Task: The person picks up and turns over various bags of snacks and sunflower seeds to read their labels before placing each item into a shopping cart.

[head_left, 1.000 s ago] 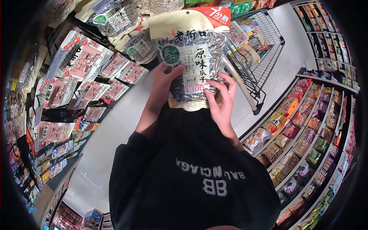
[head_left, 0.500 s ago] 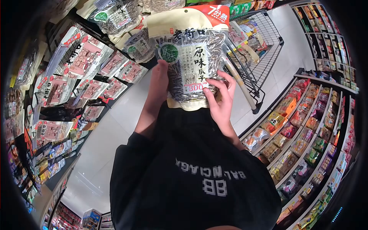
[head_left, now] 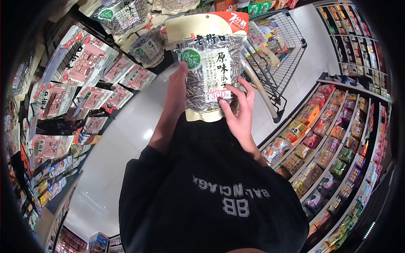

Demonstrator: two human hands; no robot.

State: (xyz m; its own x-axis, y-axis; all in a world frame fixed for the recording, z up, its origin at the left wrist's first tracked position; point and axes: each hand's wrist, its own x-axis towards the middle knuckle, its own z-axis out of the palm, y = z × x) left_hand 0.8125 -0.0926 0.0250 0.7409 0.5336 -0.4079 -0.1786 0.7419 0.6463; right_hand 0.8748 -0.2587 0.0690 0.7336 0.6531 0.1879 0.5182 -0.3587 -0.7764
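Upright before my chest is a bag of sunflower seeds, cream at top and bottom, with a red corner and a clear middle showing dark striped seeds. A green round mark and black lettering are on its front. My left hand grips the bag's left edge, thumb on the front and the other fingers hidden behind it. At the lower right, my right hand holds the bag, thumb and fingertips resting on the front near the red "300" print.
A wire shopping cart with packaged goods stands beyond the bag to the right. Racks of hanging snack bags line the left, and more seed bags are at the upper left. A tiered shelf of packaged snacks curves along the right. Pale floor tiles lie between.
The bag has shifted slightly and its front has turned a little, with less glare on it. My right thumb has slid slightly left across the print. Both hands still hold the bag.
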